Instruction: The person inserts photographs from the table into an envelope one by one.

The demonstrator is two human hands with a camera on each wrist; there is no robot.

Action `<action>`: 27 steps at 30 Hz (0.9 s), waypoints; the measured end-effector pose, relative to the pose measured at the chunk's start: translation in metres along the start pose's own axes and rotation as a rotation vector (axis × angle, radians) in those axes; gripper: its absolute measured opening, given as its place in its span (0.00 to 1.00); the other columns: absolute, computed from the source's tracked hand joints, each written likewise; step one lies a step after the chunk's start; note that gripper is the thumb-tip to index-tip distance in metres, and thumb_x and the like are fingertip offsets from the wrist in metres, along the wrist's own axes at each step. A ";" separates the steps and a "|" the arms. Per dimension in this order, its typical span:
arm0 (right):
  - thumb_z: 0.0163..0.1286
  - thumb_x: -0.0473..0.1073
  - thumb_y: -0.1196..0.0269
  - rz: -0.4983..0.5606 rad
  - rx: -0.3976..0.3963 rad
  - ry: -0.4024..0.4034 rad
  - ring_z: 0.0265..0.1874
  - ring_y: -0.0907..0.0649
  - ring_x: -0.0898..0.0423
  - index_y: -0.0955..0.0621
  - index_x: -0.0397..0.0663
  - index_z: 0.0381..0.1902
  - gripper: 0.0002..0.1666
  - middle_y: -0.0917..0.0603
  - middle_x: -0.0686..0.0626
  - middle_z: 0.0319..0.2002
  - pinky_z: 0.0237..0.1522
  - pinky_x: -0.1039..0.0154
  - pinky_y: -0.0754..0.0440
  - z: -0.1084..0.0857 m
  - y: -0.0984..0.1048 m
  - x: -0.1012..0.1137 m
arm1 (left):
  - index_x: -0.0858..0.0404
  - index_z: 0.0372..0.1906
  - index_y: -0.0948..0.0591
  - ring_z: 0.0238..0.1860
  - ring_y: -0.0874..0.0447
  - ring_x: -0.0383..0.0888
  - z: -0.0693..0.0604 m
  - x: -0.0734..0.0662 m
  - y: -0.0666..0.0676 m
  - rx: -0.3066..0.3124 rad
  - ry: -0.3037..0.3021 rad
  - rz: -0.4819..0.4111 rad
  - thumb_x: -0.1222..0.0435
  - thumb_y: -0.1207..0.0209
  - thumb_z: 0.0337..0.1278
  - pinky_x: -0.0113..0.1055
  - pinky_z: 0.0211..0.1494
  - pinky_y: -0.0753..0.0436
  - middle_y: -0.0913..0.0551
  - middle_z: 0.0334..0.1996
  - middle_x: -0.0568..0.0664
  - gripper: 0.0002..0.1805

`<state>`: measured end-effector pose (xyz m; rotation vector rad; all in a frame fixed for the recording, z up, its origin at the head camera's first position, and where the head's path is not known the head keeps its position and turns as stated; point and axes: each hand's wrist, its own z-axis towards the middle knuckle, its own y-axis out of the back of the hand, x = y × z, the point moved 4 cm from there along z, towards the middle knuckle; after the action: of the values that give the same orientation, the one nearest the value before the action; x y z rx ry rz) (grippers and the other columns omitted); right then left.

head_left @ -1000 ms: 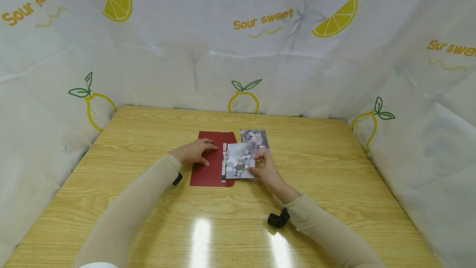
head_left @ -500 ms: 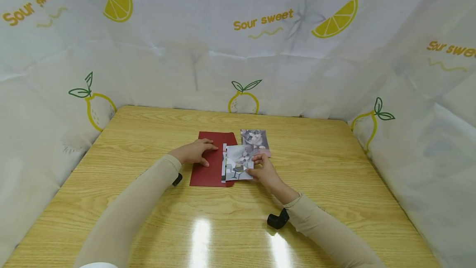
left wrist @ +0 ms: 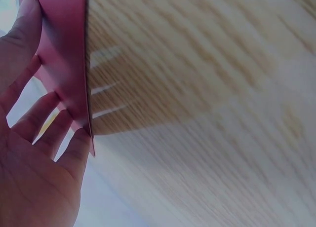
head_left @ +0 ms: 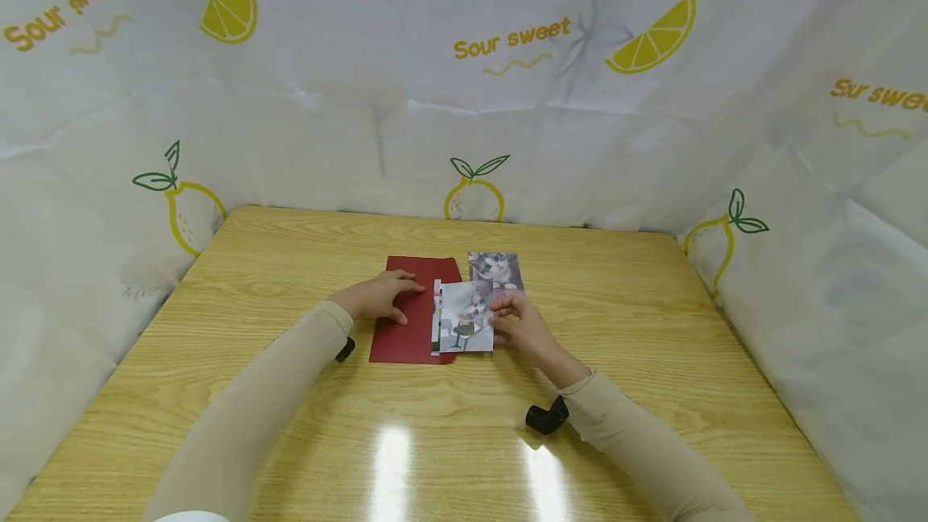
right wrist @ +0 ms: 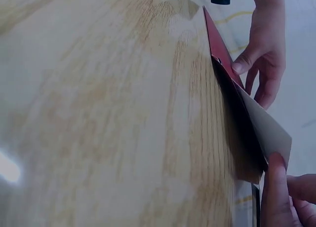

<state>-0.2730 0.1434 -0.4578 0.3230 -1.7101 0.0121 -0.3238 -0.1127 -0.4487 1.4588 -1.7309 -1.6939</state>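
Observation:
A red envelope (head_left: 401,341) lies on the wooden table, and my left hand (head_left: 377,295) rests on it with spread fingers. In the left wrist view, the left fingertips (left wrist: 81,134) press on the red paper (left wrist: 69,64). A greyish photo (head_left: 464,321) overlaps the envelope's right side, with the strip of another picture (head_left: 437,321) showing along its left edge. My right hand (head_left: 528,330) pinches that photo's right edge. From the right wrist, the photo (right wrist: 266,126) tilts up off the table at the thumb. Behind it lies a cat photo (head_left: 496,267), partly covered.
The wooden table (head_left: 290,264) runs to a white sheet (head_left: 326,151) printed with lemons, hung at the back and sides. A black wrist device (head_left: 547,416) sits by the right sleeve, and another black device (head_left: 345,350) shows near the left wrist.
The greyish photo has shifted slightly left and toward me, further over the envelope. My right hand has changed its hold, the thumb coming off the photo's face toward its edge. My left hand stays put.

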 end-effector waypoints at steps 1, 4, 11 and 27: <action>0.68 0.27 0.43 0.004 0.006 -0.002 0.31 0.22 0.59 0.29 0.24 0.51 0.15 0.26 0.44 0.39 0.30 0.68 0.17 0.000 0.000 0.000 | 0.58 0.70 0.31 0.74 0.47 0.60 0.000 0.000 0.000 0.000 0.000 0.001 0.60 0.34 0.56 0.48 0.69 0.31 0.44 0.74 0.59 0.35; 0.67 0.26 0.43 0.011 0.010 -0.007 0.30 0.22 0.60 0.29 0.24 0.50 0.15 0.26 0.44 0.39 0.29 0.69 0.17 0.000 0.000 0.000 | 0.58 0.70 0.31 0.74 0.47 0.60 0.001 0.000 0.000 -0.001 0.001 -0.001 0.59 0.34 0.56 0.48 0.69 0.31 0.44 0.74 0.59 0.35; 0.68 0.26 0.42 0.004 0.023 -0.022 0.29 0.21 0.62 0.28 0.25 0.51 0.15 0.25 0.46 0.38 0.31 0.70 0.17 0.000 0.001 0.000 | 0.57 0.70 0.31 0.74 0.48 0.59 0.002 0.001 -0.001 -0.001 0.012 -0.012 0.60 0.34 0.56 0.47 0.70 0.32 0.44 0.74 0.57 0.35; 0.71 0.27 0.46 0.022 0.046 -0.076 0.27 0.20 0.62 0.29 0.27 0.52 0.13 0.25 0.48 0.35 0.31 0.71 0.17 0.002 0.000 0.000 | 0.58 0.69 0.30 0.74 0.47 0.60 0.001 -0.001 0.001 -0.001 0.009 0.011 0.59 0.33 0.56 0.48 0.69 0.31 0.43 0.74 0.59 0.35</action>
<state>-0.2747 0.1426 -0.4585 0.3420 -1.7903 0.0560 -0.3248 -0.1117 -0.4482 1.4514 -1.7294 -1.6796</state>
